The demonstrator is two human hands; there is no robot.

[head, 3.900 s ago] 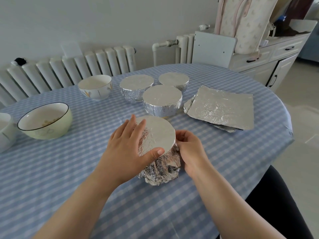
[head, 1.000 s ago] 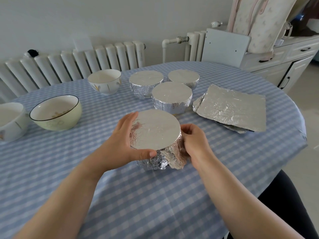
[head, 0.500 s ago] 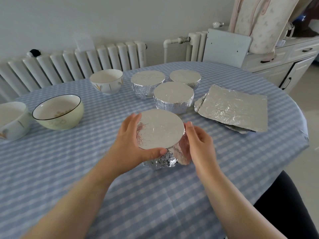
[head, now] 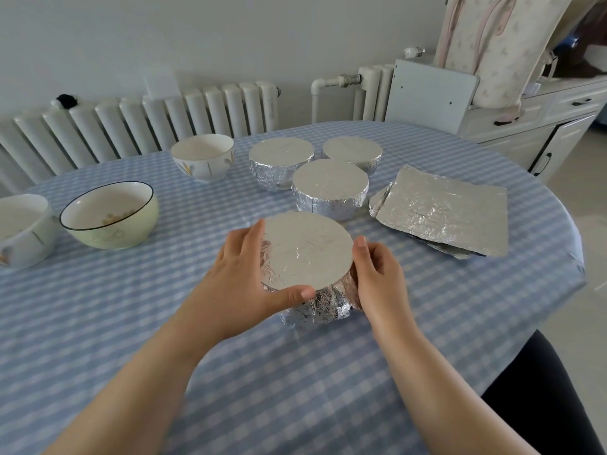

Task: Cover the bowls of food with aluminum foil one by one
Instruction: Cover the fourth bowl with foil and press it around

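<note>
1. Foil-wrapped bowl [head: 307, 254] sits near the middle of the table, between both hands; its top is a flat, smooth silver disc, its sides are crinkled and creased foil.
2. Left hand [head: 239, 284] cups the bowl's left side, fingers curved round the far rim and thumb laid along the near edge, gripping it; right hand [head: 377, 277] presses the foil against the right side, fingers curled onto the wrap.
3. Three covered bowls [head: 330, 188] stand clustered just behind it, each with a taut round foil top and wrinkled sides.
4. Stack of foil sheets [head: 443, 211] lies to the right of the cluster, roughly square, crumpled and dull-shiny.
5. Three uncovered bowls wait to the left: a white ceramic bowl [head: 203, 156] with a leaf motif, a pale green bowl [head: 110, 215] with a dark rim, and a white bowl [head: 23, 229] cut off by the left edge.
6. Tablecloth [head: 295, 372] is glossy, blue-and-white check, over a round table; a ribbed white radiator [head: 147, 119] runs along the wall behind.
</note>
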